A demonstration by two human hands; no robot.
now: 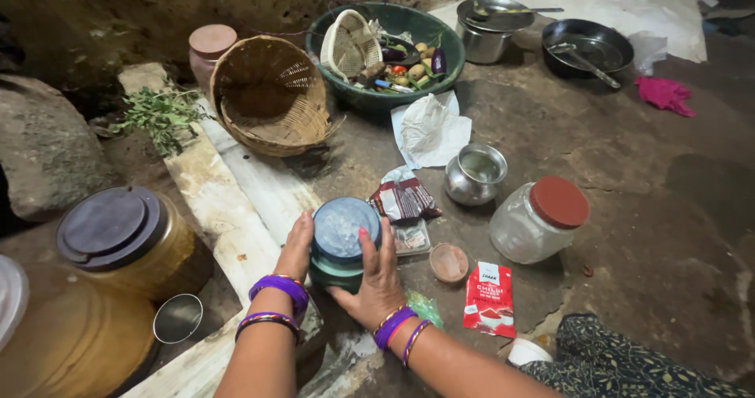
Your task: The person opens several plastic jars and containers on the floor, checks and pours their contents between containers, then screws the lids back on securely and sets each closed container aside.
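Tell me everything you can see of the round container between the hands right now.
The round container is a squat, dark green tub, plastic by the look of it, with a pale blue-grey lid that is on and looks dusty. It stands upright on the dirt floor beside a pale wooden plank. The left hand presses its left side and the right hand wraps its right side, thumb at the lid rim. Its contents are hidden.

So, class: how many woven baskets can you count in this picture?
2. A large brown basket lies tipped on its side beside the green basin; a small pale basket sits inside that basin. Others may be hidden.
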